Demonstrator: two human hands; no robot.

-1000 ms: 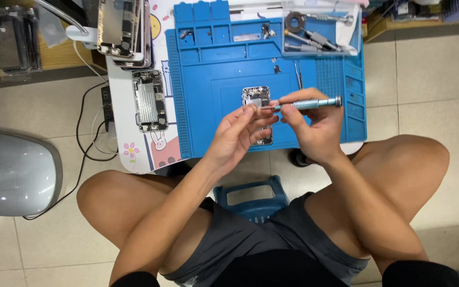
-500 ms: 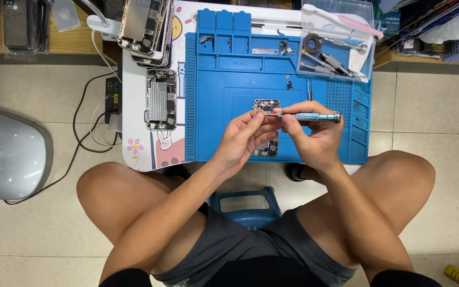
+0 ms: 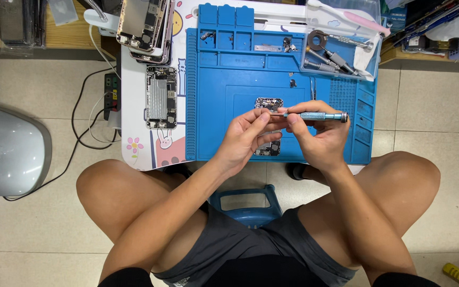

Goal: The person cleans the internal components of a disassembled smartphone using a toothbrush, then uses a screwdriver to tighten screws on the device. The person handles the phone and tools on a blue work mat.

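Right grip (image 3: pixel 320 135) grasps a blue screwdriver (image 3: pixel 317 116); left grip (image 3: pixel 248 135) pinches its tip above the blue mat (image 3: pixel 213 122) on the desk (image 3: pixel 134 106).

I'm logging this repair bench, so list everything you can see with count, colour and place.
Blue silicone repair mat: one, on the small white table.
Opened phone chassis: one, silver-grey, left of mat.
Stacked phone shells: several, table's top left.
Small circuit-board phone part: one, dark, mat centre, under the hands.
Clear tool tray: one, mat's top right.
Blue plastic stool: one, between the knees.
Grey domed object: one, floor left.
Left hand: at the driver's tip.
Right hand: holds the slim blue precision screwdriver.
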